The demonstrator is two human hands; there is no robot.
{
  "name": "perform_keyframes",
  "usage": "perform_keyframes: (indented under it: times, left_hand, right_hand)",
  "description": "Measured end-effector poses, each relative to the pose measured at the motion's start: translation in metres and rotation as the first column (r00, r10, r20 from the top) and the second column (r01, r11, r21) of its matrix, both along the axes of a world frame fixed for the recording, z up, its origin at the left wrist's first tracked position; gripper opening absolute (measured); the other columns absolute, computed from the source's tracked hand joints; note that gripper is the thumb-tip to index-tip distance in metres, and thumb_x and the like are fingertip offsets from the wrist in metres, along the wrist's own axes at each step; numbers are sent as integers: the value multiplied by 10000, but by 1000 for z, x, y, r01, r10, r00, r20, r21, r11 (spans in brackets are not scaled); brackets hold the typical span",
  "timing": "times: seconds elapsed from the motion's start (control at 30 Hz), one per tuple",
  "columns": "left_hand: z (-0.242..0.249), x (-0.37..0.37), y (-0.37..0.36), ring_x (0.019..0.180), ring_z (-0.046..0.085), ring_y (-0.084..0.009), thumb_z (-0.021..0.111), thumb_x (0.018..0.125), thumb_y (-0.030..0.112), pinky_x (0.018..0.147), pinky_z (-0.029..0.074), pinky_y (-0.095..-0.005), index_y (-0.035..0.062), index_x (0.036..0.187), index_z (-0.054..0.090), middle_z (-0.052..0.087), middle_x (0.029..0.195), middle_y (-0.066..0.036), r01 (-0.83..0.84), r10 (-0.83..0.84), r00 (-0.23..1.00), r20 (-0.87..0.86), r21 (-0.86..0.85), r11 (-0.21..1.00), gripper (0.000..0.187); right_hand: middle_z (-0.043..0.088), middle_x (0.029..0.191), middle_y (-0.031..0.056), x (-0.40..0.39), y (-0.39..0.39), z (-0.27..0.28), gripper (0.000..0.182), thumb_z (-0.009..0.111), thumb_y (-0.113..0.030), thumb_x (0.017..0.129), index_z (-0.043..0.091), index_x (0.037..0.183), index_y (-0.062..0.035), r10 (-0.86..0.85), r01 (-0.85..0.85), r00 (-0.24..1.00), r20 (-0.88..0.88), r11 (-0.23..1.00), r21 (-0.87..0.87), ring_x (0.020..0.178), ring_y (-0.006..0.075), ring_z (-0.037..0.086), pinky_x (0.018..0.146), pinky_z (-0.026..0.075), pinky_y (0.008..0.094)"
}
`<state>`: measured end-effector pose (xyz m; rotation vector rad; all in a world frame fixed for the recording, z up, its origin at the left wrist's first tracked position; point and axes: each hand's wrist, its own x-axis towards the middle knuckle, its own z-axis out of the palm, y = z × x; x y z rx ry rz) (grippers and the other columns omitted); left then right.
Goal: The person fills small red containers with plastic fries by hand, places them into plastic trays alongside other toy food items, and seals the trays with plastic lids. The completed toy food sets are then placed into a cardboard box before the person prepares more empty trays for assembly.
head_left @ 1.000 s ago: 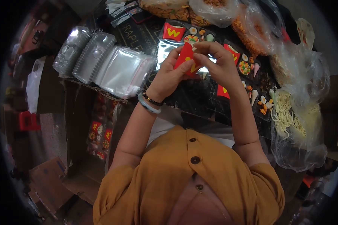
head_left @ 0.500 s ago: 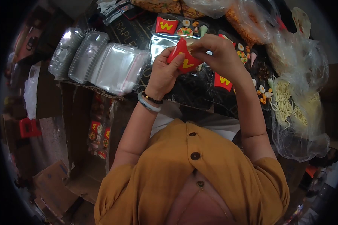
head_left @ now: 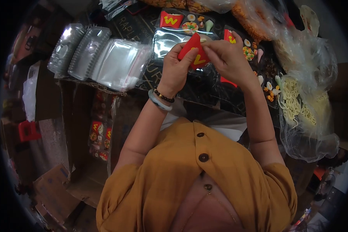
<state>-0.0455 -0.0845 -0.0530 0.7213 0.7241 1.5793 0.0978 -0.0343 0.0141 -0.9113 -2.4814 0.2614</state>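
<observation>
My left hand (head_left: 174, 69) grips a small red fries box (head_left: 190, 47) with a yellow letter on it, tilted over the table. At the box's open edge, the fingers of my right hand (head_left: 232, 62) are pinched together; what they hold, if anything, is hidden. Beneath and behind my hands lies a clear plastic tray (head_left: 170, 42). Its far part holds another red fries box (head_left: 171, 19) and toy food pieces, among them a small pizza (head_left: 190, 27). Partly covered by my right hand is a second set with a toy pizza (head_left: 248, 53).
Stacked clear plastic shells (head_left: 89, 52) and clear bags (head_left: 118, 65) lie on the left. To the right are a bag of pale noodle-like strands (head_left: 294, 102) and a bag of orange pieces (head_left: 247, 23). A cardboard box (head_left: 79, 170) with packed sets stands below left.
Both hands have shifted slightly right with the red fries box, which has turned a little. My right fingers stay at its opening. The whole view has moved slightly.
</observation>
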Motion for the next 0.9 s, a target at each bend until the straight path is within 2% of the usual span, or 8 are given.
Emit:
perform_keyframes:
  times: [0.33,0.37,0.43,0.5,0.6,0.7,0.77,0.9]
  left_hand:
    - [-4,-3,6,915,538,-100,427,935,303,779,454,-227,0,1098,505,569,1002,-52,105,-104,994,-44,13,994,353]
    - [1,-8,7,945,536,-140,444,926,312,812,441,-261,-5,1119,496,561,1034,-83,0,23,963,-270,86,996,374]
    - [0,-24,12,1013,516,-236,500,892,326,875,409,-331,-18,1170,463,531,1105,-153,-177,314,639,-702,263,948,444]
    - [-24,-54,29,1085,465,-365,650,762,387,923,374,-401,-51,1231,391,461,1194,-238,-242,524,-105,-845,533,811,692]
    - [-38,-74,38,1098,450,-389,718,674,421,927,373,-414,-79,1240,355,441,1216,-247,-336,271,-272,-923,355,873,839]
    - [-24,-82,43,987,537,-369,796,581,347,850,440,-391,-89,1220,374,547,1079,-238,-396,69,7,-998,61,916,882]
    - [-28,-84,46,900,579,-328,802,575,297,781,469,-364,-81,1180,432,594,970,-202,-415,180,-27,-983,174,893,803]
    - [-37,-92,56,827,589,-292,776,609,307,728,475,-345,-61,1102,514,607,895,-161,-464,57,135,-989,-13,886,669]
  right_hand:
    - [613,749,35,6,0,-6,169,551,-226,853,619,855,-72,-96,81,992,-87,983,-164,731,199,596,964,202,479]
    - [609,739,32,8,3,-2,174,548,-233,858,618,853,-73,-112,96,990,-90,981,-170,725,192,594,963,202,476]
    - [606,730,29,15,10,1,180,545,-240,862,617,850,-75,-129,111,987,-95,979,-173,718,185,592,962,202,473]
    - [600,732,22,24,19,2,187,538,-253,869,614,865,-82,-132,123,981,-144,990,-71,722,178,587,980,180,473]
    - [601,751,19,33,25,4,198,535,-266,871,614,873,-85,-158,136,969,-189,983,-126,740,172,584,992,163,471]
    - [605,778,11,41,28,3,211,531,-274,872,617,875,-82,-180,163,974,-140,979,-124,763,167,584,990,170,474]
    - [608,773,10,46,28,-1,215,531,-277,872,619,874,-81,-185,161,969,-163,975,-152,765,164,586,991,173,471]
    - [615,746,5,55,34,-8,220,538,-282,868,628,872,-82,-240,185,946,-216,952,-244,753,144,585,994,182,449]
